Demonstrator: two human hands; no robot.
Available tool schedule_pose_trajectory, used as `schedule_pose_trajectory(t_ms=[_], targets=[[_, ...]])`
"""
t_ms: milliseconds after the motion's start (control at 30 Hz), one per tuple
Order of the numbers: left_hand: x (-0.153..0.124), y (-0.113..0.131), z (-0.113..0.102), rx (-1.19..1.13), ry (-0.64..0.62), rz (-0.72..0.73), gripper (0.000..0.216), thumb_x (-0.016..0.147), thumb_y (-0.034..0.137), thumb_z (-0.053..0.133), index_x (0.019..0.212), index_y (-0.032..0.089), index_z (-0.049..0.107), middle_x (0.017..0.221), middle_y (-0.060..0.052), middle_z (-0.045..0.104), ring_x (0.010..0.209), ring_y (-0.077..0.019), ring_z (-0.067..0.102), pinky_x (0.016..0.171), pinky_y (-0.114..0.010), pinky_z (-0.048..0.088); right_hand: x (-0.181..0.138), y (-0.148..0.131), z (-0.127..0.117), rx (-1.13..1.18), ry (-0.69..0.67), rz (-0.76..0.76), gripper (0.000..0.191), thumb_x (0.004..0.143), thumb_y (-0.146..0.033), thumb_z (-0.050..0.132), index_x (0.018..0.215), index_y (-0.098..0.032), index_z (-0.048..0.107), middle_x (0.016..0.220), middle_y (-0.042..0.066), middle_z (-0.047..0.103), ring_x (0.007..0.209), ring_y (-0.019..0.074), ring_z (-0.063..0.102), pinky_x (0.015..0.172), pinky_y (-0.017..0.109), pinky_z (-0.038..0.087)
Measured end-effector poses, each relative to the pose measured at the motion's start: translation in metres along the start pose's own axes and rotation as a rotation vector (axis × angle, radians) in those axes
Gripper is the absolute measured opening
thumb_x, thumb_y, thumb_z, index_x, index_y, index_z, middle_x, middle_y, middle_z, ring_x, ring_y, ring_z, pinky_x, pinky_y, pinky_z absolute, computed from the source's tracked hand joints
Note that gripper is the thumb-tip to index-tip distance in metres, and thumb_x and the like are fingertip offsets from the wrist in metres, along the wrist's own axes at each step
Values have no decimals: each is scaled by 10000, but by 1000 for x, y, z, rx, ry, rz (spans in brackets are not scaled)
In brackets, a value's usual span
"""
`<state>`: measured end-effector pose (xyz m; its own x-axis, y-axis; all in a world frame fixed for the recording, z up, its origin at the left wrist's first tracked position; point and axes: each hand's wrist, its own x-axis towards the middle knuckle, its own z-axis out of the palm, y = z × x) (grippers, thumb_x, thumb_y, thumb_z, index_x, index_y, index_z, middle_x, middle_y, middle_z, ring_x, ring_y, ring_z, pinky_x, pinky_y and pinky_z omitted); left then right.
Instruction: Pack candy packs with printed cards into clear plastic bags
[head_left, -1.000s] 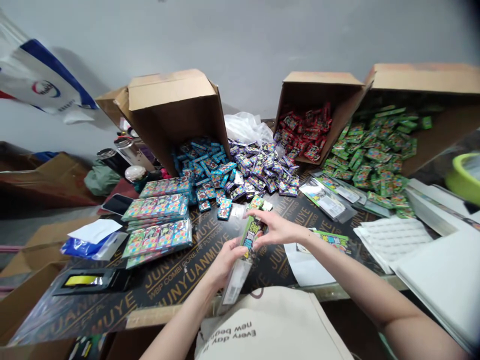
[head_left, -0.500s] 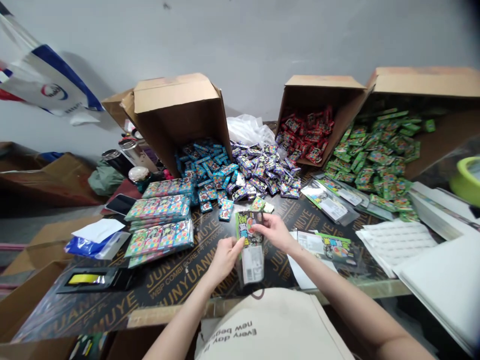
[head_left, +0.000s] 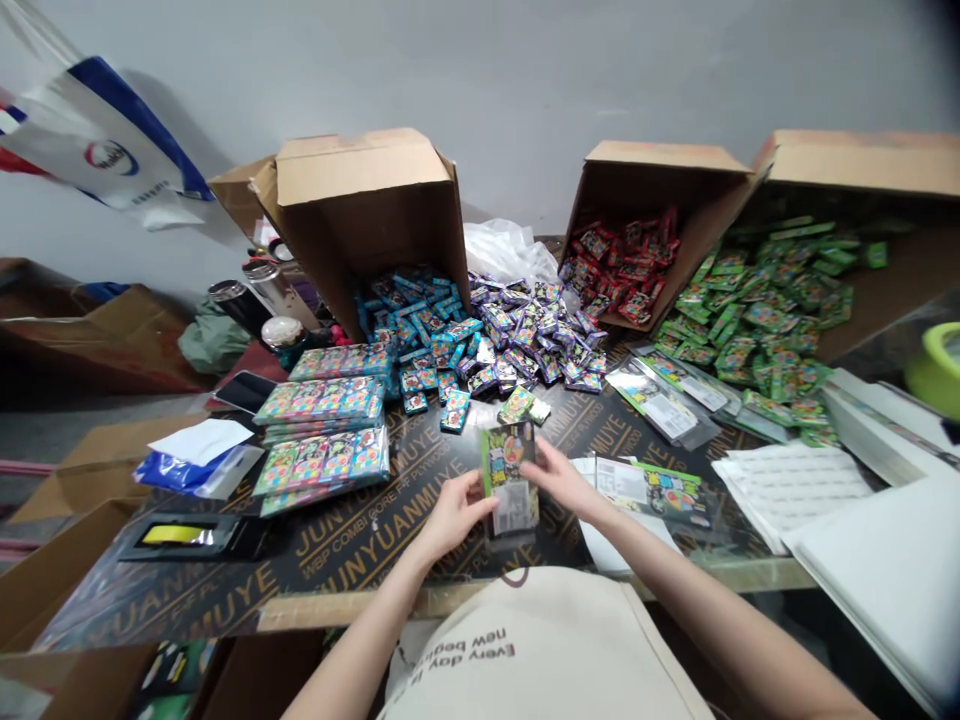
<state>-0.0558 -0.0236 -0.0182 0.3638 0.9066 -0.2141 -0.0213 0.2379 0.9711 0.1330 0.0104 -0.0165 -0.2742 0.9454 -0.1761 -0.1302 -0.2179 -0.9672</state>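
Note:
Both hands hold one clear plastic sleeve with a green printed card (head_left: 510,475) upright over the dark table (head_left: 360,550). My left hand (head_left: 454,510) pinches its left edge. On the right edge, my right hand (head_left: 559,478) grips with fingers closed. Just beyond the sleeve lie two loose green packets (head_left: 521,405). Further back are heaps of blue packets (head_left: 416,325) and purple packets (head_left: 536,335).
Tipped cardboard boxes spill red packets (head_left: 622,265) and green packets (head_left: 757,320). Stacked filled sleeves (head_left: 322,430) lie left, empty sleeves (head_left: 664,400) and white sheets (head_left: 791,480) right. A phone (head_left: 244,390) and a yellow-labelled tray (head_left: 184,535) sit left. A cloth bag (head_left: 540,650) is at my lap.
The sleeve was turned from edge-on to face-on and lifted slightly away from me. Both hands stayed on its sides.

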Motion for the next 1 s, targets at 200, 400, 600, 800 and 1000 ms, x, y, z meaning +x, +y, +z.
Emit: schedule_pose_trajectory(t_ms=[200, 400, 600, 800, 1000], targets=[[0, 13, 38, -396, 176, 48, 342, 665, 307, 665, 962, 148, 606, 907, -54, 674, 796, -175, 625, 735, -278, 469, 12, -33, 27, 240, 306, -17, 364, 762, -488, 495, 762, -152, 634, 677, 57, 685, 703, 188, 641, 663, 283, 471], [17, 36, 45, -843, 439, -71, 331, 699, 377, 627, 887, 105, 624, 749, -44, 682, 689, -161, 635, 704, -268, 469, 2, -24, 45, 371, 375, -153, 222, 741, -335, 498, 755, -173, 649, 731, 27, 690, 736, 177, 636, 692, 268, 461], [13, 48, 40, -932, 306, -173, 261, 694, 359, 605, 786, 118, 650, 703, -32, 687, 667, -165, 638, 697, -275, 470, 0, -22, 38, 421, 391, -82, 187, 722, -319, 539, 707, -177, 660, 679, 16, 683, 660, 161, 618, 650, 270, 465], [20, 51, 29, -658, 353, -164, 201, 620, 211, 602, 782, 117, 676, 734, -49, 689, 674, -153, 623, 660, -258, 464, 2, -26, 30, 435, 282, 39, 82, 609, -201, 625, 686, -185, 647, 675, 10, 682, 655, 172, 629, 638, 285, 476], [13, 68, 19, 113, 388, 220, 139, 621, 184, 646, 742, 159, 711, 771, -55, 687, 745, -177, 622, 693, -262, 469, -6, -35, 10, -11, 227, -186, 143, 647, -267, 677, 764, -189, 703, 807, 48, 702, 769, 191, 637, 738, 314, 476]])
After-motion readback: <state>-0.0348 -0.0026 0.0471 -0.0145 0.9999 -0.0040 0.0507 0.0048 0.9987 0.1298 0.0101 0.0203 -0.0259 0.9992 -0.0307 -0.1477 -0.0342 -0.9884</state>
